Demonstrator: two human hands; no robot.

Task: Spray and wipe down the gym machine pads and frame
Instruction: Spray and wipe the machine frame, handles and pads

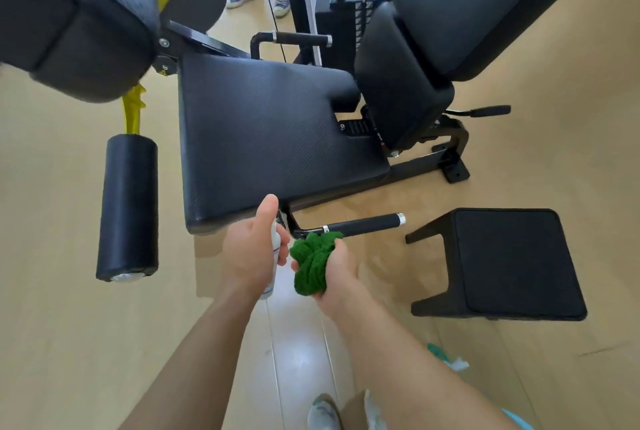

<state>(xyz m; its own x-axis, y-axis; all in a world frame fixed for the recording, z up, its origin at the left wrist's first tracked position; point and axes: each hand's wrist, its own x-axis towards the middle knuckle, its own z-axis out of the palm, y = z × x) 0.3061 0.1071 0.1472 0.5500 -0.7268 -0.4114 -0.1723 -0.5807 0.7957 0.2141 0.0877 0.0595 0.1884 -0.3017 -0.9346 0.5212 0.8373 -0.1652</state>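
- The left hand (251, 249) has its grip curled round a white spray bottle (270, 286), thumb up, just before the front edge of the seat pad (273, 139).
- The right hand (337, 277) has its grip clamped on a bunched green cloth (313, 265), at the base of the side handle (363, 223).
- The pads show no wet streaks, so most of the wiping is probably still to do.
- The bottle bears a blue band, but no writing is readable.

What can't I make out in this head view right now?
All in the head view:
Spray bottle: top and label mostly hidden by the left hand gripping it.
Green cloth: underside hidden in the right hand.
Upper-left pad: blurred, cut off by the left edge.
Backrest pad: top cut off by the upper edge.
Weight stack: partly hidden behind the backrest pad.
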